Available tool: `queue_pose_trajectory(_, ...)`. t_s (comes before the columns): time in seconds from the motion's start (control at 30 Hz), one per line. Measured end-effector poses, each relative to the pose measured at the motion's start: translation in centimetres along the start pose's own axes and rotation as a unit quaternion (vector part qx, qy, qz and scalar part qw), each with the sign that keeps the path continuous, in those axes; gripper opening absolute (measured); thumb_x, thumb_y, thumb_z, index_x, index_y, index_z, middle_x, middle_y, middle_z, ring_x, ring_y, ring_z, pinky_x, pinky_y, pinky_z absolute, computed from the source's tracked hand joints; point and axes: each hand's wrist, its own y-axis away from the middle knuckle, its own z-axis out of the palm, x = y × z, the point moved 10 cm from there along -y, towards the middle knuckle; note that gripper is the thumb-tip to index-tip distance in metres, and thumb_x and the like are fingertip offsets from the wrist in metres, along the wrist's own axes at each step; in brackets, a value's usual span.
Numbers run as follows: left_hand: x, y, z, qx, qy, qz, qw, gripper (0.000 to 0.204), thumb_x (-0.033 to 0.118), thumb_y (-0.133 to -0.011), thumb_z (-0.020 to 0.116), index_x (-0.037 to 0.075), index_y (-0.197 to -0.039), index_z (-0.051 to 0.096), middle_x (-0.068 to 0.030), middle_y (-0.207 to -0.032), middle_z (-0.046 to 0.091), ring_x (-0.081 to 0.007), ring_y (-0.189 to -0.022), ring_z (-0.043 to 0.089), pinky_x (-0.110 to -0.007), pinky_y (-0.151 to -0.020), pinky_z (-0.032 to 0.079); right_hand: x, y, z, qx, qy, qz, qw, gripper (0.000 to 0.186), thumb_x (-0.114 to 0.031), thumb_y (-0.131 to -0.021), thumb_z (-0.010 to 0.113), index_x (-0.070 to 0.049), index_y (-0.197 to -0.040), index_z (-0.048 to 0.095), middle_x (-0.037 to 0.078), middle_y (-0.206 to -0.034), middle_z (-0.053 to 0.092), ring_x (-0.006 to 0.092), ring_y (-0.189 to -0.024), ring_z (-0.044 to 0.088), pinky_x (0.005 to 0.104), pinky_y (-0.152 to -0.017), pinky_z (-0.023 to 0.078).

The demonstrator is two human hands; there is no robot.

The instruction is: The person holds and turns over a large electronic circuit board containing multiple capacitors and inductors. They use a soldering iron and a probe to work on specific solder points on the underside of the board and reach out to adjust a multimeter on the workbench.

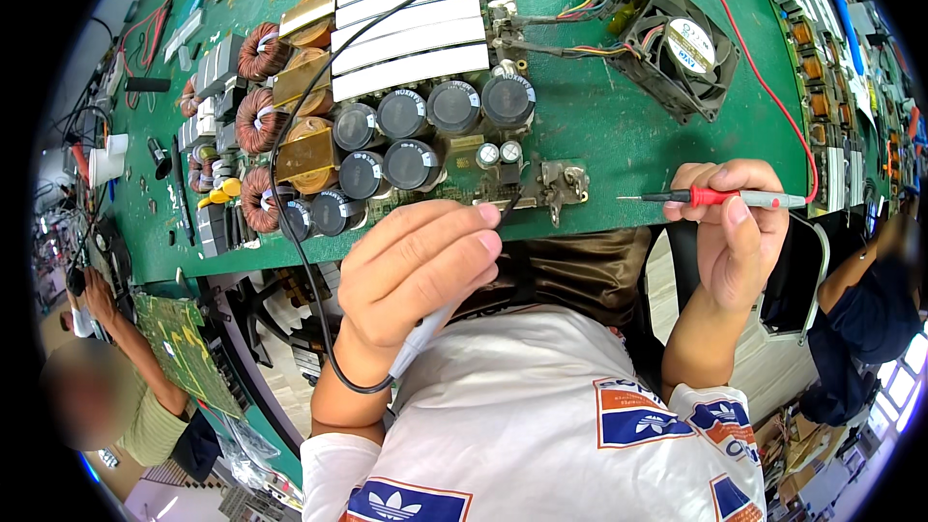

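A large power circuit board (464, 174) lies near the green bench's front edge, carrying black capacitors (404, 164), copper toroid coils (259, 121) and white strips (406, 24). My left hand (416, 271) grips a test probe (416, 336) with a grey handle and black cable, its dark front end reaching the board's lower right part beside two small capacitors (488, 153); whether it touches is unclear. My right hand (735, 232) holds a red test probe (713, 197) horizontally, its bare metal tip pointing left, to the right of a metal bracket (563, 184) on the board.
Two cooling fans (683, 50) sit at the back right of the bench (764, 150), wired to the board. More boards (822, 68) line the right side. A co-worker (116, 387) is beside a green board (188, 353) at left; another person (860, 319) is at right.
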Motion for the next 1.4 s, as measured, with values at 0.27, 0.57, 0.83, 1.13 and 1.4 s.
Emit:
queue_pose_trajectory(0.27, -0.9, 0.8, -0.6, 0.016, 0.064, -0.041, 0.997, 0.019, 0.006, -0.083, 0.071, 0.0, -0.101, 0.066, -0.0208, -0.095, 0.071, -0.0356, -0.084, 0.07, -0.04, -0.075, 0.056, 0.0, -0.1, -0.1, 0.001, 0.001, 0.005, 1.0, 0.02, -0.012, -0.092, 0.06, 0.004, -0.102, 0.057, 0.015, -0.074, 0.063, 0.0249, -0.072, 0.062, 0.0364, -0.068, 0.053)
queue_pose_trajectory(0.57, -0.3, -0.3, -0.1, -0.016, 0.013, -0.021, 1.0, 0.023, 0.002, -0.078, 0.075, -0.001, -0.099, 0.065, -0.0179, -0.094, 0.071, -0.035, -0.084, 0.069, -0.04, -0.076, 0.057, 0.1, -0.1, 0.0, -0.001, 0.014, 0.001, 1.0, 0.02, -0.012, -0.092, 0.059, 0.005, -0.102, 0.057, 0.015, -0.073, 0.062, 0.0248, -0.07, 0.062, 0.0369, -0.07, 0.052)
queue_pose_trajectory(0.83, 0.7, 0.4, 0.1, -0.004, -0.012, 0.05, 0.999, 0.028, 0.003, -0.078, 0.075, 0.001, -0.103, 0.063, -0.0186, -0.096, 0.069, -0.0356, -0.084, 0.069, -0.04, -0.07, 0.059, 0.1, -0.2, 0.0, 0.002, 0.017, 0.005, 1.0, 0.019, -0.012, -0.092, 0.058, 0.004, -0.103, 0.057, 0.015, -0.074, 0.062, 0.0248, -0.069, 0.061, 0.0371, -0.068, 0.051)
queue_pose_trajectory(1.13, -2.0, 2.5, -1.5, 0.024, 0.102, -0.045, 0.993, 0.021, 0.01, -0.093, 0.065, 0.0, -0.111, 0.061, -0.0237, -0.1, 0.068, -0.038, -0.086, 0.071, -0.044, -0.075, 0.059, -0.3, -0.1, 0.9, -0.002, 0.054, -0.017, 0.998, 0.017, -0.011, -0.093, 0.056, 0.003, -0.102, 0.055, 0.014, -0.072, 0.06, 0.0231, -0.066, 0.058, 0.0356, -0.063, 0.048)
queue_pose_trajectory(1.4, -2.5, 2.4, -1.6, 0.014, 0.11, -0.066, 0.992, 0.023, 0.01, -0.091, 0.067, 0.002, -0.112, 0.061, -0.0227, -0.097, 0.069, -0.0368, -0.083, 0.071, -0.041, -0.071, 0.059, -0.5, -0.2, 0.9, 0.016, 0.06, -0.041, 0.997, 0.015, -0.012, -0.094, 0.054, 0.001, -0.1, 0.052, 0.013, -0.069, 0.058, 0.0197, -0.058, 0.055, 0.0336, -0.058, 0.044)
